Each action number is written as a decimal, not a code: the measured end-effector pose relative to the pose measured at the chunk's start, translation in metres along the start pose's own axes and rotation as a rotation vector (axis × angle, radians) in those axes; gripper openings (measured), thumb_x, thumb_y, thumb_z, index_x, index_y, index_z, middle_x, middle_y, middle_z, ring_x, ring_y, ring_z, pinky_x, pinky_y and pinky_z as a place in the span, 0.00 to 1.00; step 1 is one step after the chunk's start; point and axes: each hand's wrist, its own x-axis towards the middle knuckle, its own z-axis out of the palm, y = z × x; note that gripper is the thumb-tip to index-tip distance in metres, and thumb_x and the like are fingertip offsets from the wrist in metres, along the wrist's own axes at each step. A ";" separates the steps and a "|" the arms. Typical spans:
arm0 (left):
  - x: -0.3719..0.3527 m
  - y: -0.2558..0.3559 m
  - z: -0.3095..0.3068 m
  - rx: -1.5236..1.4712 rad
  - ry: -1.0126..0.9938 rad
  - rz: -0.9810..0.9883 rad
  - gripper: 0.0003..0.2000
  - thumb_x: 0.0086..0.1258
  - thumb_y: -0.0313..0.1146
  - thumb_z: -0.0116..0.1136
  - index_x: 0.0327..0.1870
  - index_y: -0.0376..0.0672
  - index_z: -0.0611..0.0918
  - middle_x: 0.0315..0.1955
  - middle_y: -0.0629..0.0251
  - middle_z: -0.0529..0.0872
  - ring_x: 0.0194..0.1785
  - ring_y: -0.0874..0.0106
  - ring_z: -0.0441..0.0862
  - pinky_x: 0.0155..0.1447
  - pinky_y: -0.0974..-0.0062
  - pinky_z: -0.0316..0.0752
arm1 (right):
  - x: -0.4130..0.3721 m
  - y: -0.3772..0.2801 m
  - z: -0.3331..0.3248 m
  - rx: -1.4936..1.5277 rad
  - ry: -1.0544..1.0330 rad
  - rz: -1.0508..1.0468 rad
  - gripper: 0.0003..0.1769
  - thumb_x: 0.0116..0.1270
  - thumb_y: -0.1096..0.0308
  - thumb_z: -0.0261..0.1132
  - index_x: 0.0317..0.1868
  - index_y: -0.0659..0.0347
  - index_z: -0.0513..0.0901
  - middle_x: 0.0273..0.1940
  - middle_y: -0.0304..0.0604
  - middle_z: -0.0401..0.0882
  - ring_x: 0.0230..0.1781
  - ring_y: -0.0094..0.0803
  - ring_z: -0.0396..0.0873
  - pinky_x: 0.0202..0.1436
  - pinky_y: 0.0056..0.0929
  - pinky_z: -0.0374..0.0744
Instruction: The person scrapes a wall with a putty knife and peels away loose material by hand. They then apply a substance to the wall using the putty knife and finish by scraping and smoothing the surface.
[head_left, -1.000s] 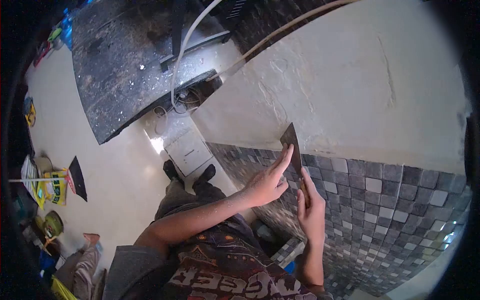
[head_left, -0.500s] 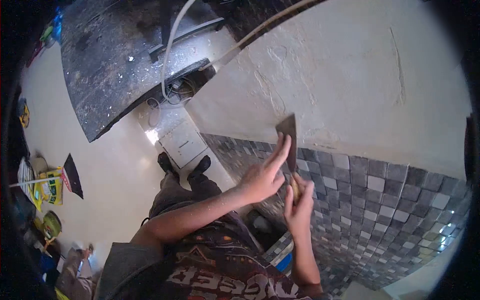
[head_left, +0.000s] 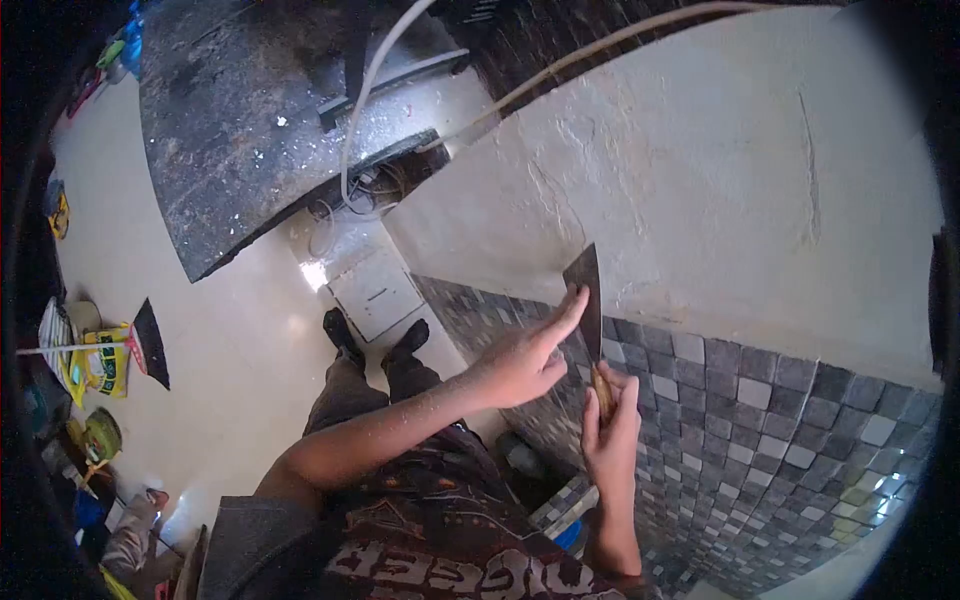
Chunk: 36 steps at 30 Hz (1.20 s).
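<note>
My right hand [head_left: 612, 430] is closed around the wooden handle [head_left: 603, 393] of a putty knife, whose dark metal blade [head_left: 587, 290] points up in the view. With its index finger stretched out, my left hand [head_left: 530, 362] reaches to the blade, and the fingertip appears to touch its face. The other left fingers are curled and hold nothing. Behind the blade is a pale plastered wall [head_left: 720, 200] with ridges and rough patches. Grey mosaic tiles [head_left: 740, 400] cover the wall's lower part.
A dark, white-speckled slab [head_left: 230, 150] stands at upper left, with a pale hose [head_left: 352, 120] hanging over it. A white floor cover [head_left: 375, 293] lies by my feet. At far left are a yellow bag [head_left: 108, 365] and another person's leg [head_left: 132, 535].
The putty knife and my right hand have shifted slightly down and right in the view. My left hand had two fingers stretched along the blade; now only the index finger is extended.
</note>
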 end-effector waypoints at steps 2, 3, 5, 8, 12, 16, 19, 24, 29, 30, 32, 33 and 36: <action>0.007 -0.016 0.006 0.045 0.186 0.035 0.49 0.67 0.26 0.56 0.84 0.49 0.36 0.81 0.41 0.50 0.58 0.43 0.83 0.53 0.57 0.81 | 0.017 -0.006 0.014 0.000 -0.042 -0.017 0.17 0.76 0.73 0.61 0.61 0.67 0.72 0.53 0.67 0.82 0.55 0.66 0.81 0.53 0.46 0.81; 0.006 -0.017 0.011 0.057 0.250 0.054 0.49 0.67 0.26 0.56 0.84 0.49 0.36 0.81 0.41 0.50 0.58 0.43 0.83 0.54 0.57 0.81 | 0.020 -0.010 0.021 -0.003 -0.048 0.002 0.17 0.76 0.73 0.61 0.61 0.67 0.71 0.53 0.67 0.82 0.55 0.66 0.81 0.53 0.47 0.81; 0.004 -0.005 -0.013 0.018 0.105 -0.158 0.48 0.67 0.27 0.55 0.84 0.46 0.38 0.81 0.41 0.51 0.59 0.42 0.82 0.53 0.57 0.82 | 0.026 -0.010 0.031 0.000 -0.044 -0.054 0.16 0.76 0.74 0.61 0.60 0.67 0.72 0.51 0.66 0.82 0.54 0.66 0.81 0.54 0.46 0.81; -0.001 0.007 -0.020 0.028 0.058 -0.055 0.46 0.66 0.25 0.55 0.84 0.45 0.43 0.80 0.41 0.52 0.55 0.44 0.84 0.52 0.58 0.83 | 0.011 -0.017 0.014 0.010 -0.040 0.004 0.17 0.75 0.75 0.61 0.61 0.67 0.72 0.54 0.65 0.81 0.56 0.63 0.82 0.56 0.45 0.80; -0.007 0.029 -0.008 0.150 0.082 0.200 0.45 0.66 0.24 0.55 0.84 0.45 0.46 0.80 0.42 0.53 0.49 0.48 0.87 0.44 0.62 0.85 | -0.027 -0.006 -0.009 0.057 0.099 0.049 0.20 0.73 0.75 0.63 0.62 0.69 0.72 0.57 0.60 0.81 0.59 0.49 0.83 0.62 0.38 0.79; -0.007 0.054 0.001 0.206 0.039 0.308 0.46 0.64 0.23 0.58 0.84 0.45 0.49 0.82 0.46 0.51 0.40 0.57 0.90 0.31 0.70 0.83 | -0.059 0.002 -0.016 0.065 0.258 0.018 0.20 0.73 0.76 0.64 0.62 0.71 0.72 0.56 0.56 0.78 0.57 0.41 0.80 0.64 0.35 0.76; -0.003 0.066 0.008 0.217 -0.037 0.326 0.48 0.62 0.23 0.62 0.84 0.44 0.50 0.82 0.46 0.49 0.34 0.62 0.89 0.27 0.71 0.81 | -0.071 -0.009 -0.026 -0.029 0.303 0.028 0.19 0.77 0.76 0.59 0.64 0.70 0.68 0.55 0.48 0.73 0.53 0.31 0.76 0.60 0.28 0.75; 0.005 0.070 0.015 0.201 0.002 0.326 0.46 0.62 0.23 0.59 0.84 0.43 0.51 0.82 0.45 0.48 0.33 0.58 0.88 0.31 0.70 0.82 | -0.060 0.007 -0.004 0.020 0.440 -0.016 0.19 0.77 0.73 0.60 0.64 0.69 0.69 0.55 0.45 0.72 0.52 0.27 0.74 0.57 0.27 0.75; 0.004 0.075 0.012 0.231 -0.016 0.339 0.45 0.62 0.23 0.58 0.83 0.41 0.53 0.82 0.45 0.49 0.34 0.58 0.88 0.33 0.70 0.83 | -0.071 0.000 0.015 0.222 0.503 0.083 0.21 0.76 0.74 0.62 0.64 0.71 0.69 0.56 0.48 0.70 0.57 0.34 0.74 0.64 0.33 0.74; 0.004 0.078 0.012 0.278 -0.042 0.329 0.45 0.61 0.22 0.59 0.83 0.41 0.54 0.82 0.44 0.51 0.36 0.58 0.88 0.34 0.70 0.83 | -0.073 0.004 0.013 0.220 0.489 0.081 0.20 0.77 0.74 0.61 0.64 0.70 0.68 0.56 0.48 0.71 0.57 0.32 0.75 0.63 0.32 0.74; 0.009 0.076 0.012 0.294 0.041 0.323 0.45 0.60 0.22 0.59 0.83 0.42 0.55 0.81 0.45 0.52 0.38 0.59 0.89 0.35 0.70 0.84 | -0.058 0.004 0.011 0.084 0.510 -0.045 0.19 0.78 0.73 0.60 0.64 0.68 0.67 0.57 0.47 0.71 0.55 0.30 0.75 0.61 0.31 0.75; 0.009 0.074 0.015 0.294 0.064 0.321 0.46 0.59 0.22 0.59 0.83 0.42 0.55 0.81 0.45 0.53 0.39 0.59 0.89 0.36 0.70 0.84 | -0.057 0.005 0.018 0.140 0.523 -0.053 0.20 0.77 0.73 0.60 0.64 0.67 0.66 0.57 0.48 0.71 0.55 0.30 0.74 0.60 0.30 0.76; 0.010 0.066 0.020 0.346 0.057 0.403 0.48 0.60 0.24 0.63 0.84 0.42 0.52 0.83 0.48 0.50 0.28 0.68 0.87 0.26 0.75 0.78 | -0.070 0.015 0.010 0.081 0.494 -0.016 0.19 0.76 0.74 0.61 0.63 0.66 0.67 0.53 0.46 0.71 0.48 0.26 0.75 0.49 0.23 0.77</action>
